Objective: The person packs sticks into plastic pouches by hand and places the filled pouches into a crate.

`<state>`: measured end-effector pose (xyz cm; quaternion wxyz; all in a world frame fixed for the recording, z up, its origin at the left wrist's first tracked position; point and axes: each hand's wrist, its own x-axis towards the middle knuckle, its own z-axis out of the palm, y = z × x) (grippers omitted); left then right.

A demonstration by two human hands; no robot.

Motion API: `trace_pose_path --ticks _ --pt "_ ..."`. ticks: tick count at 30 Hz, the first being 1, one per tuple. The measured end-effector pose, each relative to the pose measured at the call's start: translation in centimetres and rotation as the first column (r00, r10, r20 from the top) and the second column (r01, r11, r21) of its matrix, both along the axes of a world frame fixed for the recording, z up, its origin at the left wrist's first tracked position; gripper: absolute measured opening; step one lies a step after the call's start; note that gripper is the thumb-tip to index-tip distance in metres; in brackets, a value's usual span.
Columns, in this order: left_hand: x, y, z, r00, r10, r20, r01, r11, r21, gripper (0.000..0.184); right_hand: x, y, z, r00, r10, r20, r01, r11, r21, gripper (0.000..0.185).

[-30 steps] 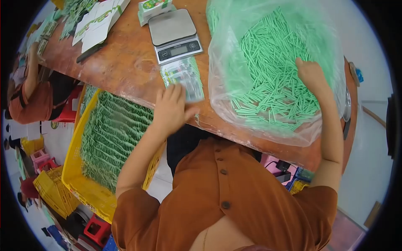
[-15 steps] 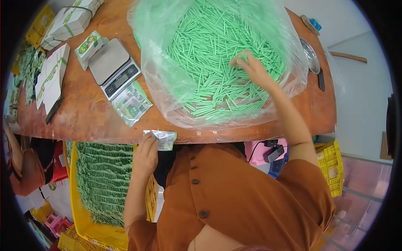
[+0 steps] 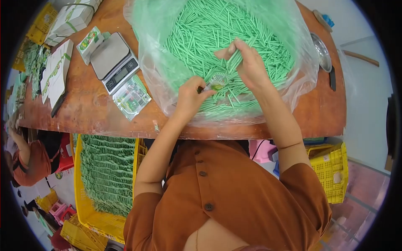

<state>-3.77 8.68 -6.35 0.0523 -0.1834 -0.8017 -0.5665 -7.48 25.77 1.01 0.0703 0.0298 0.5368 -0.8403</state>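
A large clear plastic bag (image 3: 161,94) lies open on the table, filled with thin green sticks (image 3: 201,35). Over the pile, my right hand (image 3: 251,67) is closed around a small bundle of green sticks (image 3: 235,60). My left hand (image 3: 191,95) pinches a small clear printed packet (image 3: 217,80), its end turned toward that bundle. The two hands are close together, a short gap between them. Part of the packet is hidden by my left fingers.
Left of the bag stand a digital scale (image 3: 113,62), a filled printed packet (image 3: 132,98) and a small white box (image 3: 88,44). A metal bowl (image 3: 321,52) sits at right. A yellow crate (image 3: 88,215) of green packets is below the table edge; another person (image 3: 35,161) is at far left.
My left hand has moved from the table's front edge up and right over the sticks, carrying the packet. My right hand has lifted a bundle of sticks from the pile.
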Motion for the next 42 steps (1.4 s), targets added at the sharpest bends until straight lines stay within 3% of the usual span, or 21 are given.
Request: trace_pose_path --ticks 2,4,7,10,11,13,17,18,20,21,25,27,28,29,30,31,34,38,39,40,42 --pt "0.0 0.2 -0.1 1.0 0.012 0.023 -0.011 1.0 -0.021 0.03 0.7 -1.0 1.5 0.959 0.035 -0.282 0.051 0.955 0.292 0.028" --pt "-0.1 0.3 -1.1 0.991 0.015 0.132 -0.03 0.994 0.106 0.028 1.4 -1.6 0.2 0.952 0.101 -0.288 0.013 0.93 0.367 0.031" --pt "-0.2 0.3 -2.8 0.986 -0.012 0.168 -0.033 0.964 0.263 0.026 2.4 -2.3 -2.6 0.97 0.233 -0.07 -0.191 0.906 0.377 0.032" --pt "-0.1 0.4 -2.8 0.977 -0.045 0.21 -0.032 0.937 0.347 0.023 2.3 -1.5 -1.1 0.941 0.33 -0.071 -0.267 0.858 0.439 0.039" --pt "-0.3 0.6 -1.9 0.979 -0.05 0.197 -0.022 0.937 0.348 0.023 2.2 -1.3 -0.9 0.942 0.325 -0.083 -0.257 0.859 0.443 0.039" --pt "-0.2 1.2 -0.1 0.933 -0.187 0.309 -0.035 0.803 0.595 0.018 1.9 -0.7 -0.1 0.939 0.313 -0.144 -0.215 0.859 0.465 0.041" --pt "-1.8 1.4 1.3 0.952 -0.128 0.279 -0.051 0.831 0.554 0.012 1.0 -0.2 0.4 0.955 0.256 -0.151 -0.136 0.827 0.546 0.029" --pt "-2.2 1.3 1.9 0.92 -0.168 0.354 -0.072 0.816 0.573 0.011 0.5 -0.1 0.4 0.95 0.259 -0.173 -0.072 0.721 0.689 0.024" --pt "-3.3 1.6 2.0 0.881 -0.272 0.388 -0.082 0.719 0.69 0.013 -0.8 -0.6 -0.3 0.933 0.109 -0.344 0.124 0.799 0.588 0.022" --pt "-3.5 1.9 2.2 0.852 -0.403 0.333 -0.053 0.567 0.822 0.017 -1.3 -0.6 -0.2 0.941 0.041 -0.337 0.141 0.857 0.496 0.021" --pt "-3.0 1.5 2.2 0.75 -0.54 0.382 -0.184 0.384 0.905 0.018 -1.8 -0.3 0.8 0.942 0.092 -0.324 0.018 0.947 0.321 0.022" --pt "-2.7 0.6 2.0 0.754 -0.531 0.387 -0.23 0.339 0.912 0.018 -1.4 1.1 2.0 0.973 -0.01 -0.23 0.071 0.964 0.257 0.022" --pt "-2.7 0.1 2.2 0.761 -0.524 0.382 -0.258 0.295 0.92 0.019 -1.1 2.0 2.8 0.964 -0.019 -0.266 0.14 0.885 0.444 0.019" --pt "-2.6 -0.3 2.6 0.756 -0.54 0.37 -0.278 0.246 0.928 0.022 -0.7 3.2 2.2 0.964 -0.018 -0.265 0.139 0.884 0.446 0.019" --pt "-2.6 -0.7 2.7 0.756 -0.542 0.366 -0.277 0.242 0.93 0.022 -0.3 4.6 1.0 0.889 0.243 -0.388 0.192 0.57 0.799 0.018" --pt "-2.7 -0.9 2.8 0.754 -0.543 0.369 -0.287 0.232 0.929 0.023 0.0 5.3 -0.2 0.781 0.519 -0.348 0.327 0.135 0.935 0.017" --pt "-2.6 -0.5 2.2 0.762 -0.535 0.365 -0.291 0.221 0.931 0.022 2.1 5.0 -2.9 0.715 0.668 -0.207 0.367 -0.106 0.924 0.02" --pt "-2.4 0.5 1.6 0.742 -0.578 0.34 -0.264 0.214 0.94 0.023 1.3 5.3 -4.2 0.68 0.69 -0.248 0.364 -0.025 0.931 0.019" --pt "-2.5 0.6 1.6 0.731 -0.588 0.345 -0.266 0.219 0.939 0.023 1.0 5.5 -3.9 0.704 0.592 -0.392 0.374 0.16 0.914 0.018" --pt "-2.5 0.7 1.8 0.742 -0.558 0.371 -0.265 0.264 0.927 0.022 0.4 5.8 -2.8 0.744 0.508 -0.433 0.372 0.223 0.901 0.018" --pt "-2.5 1.1 1.4 0.767 -0.517 0.379 -0.264 0.284 0.922 0.021 -0.3 5.7 1.0 0.889 0.234 -0.392 0.267 0.43 0.862 0.016"
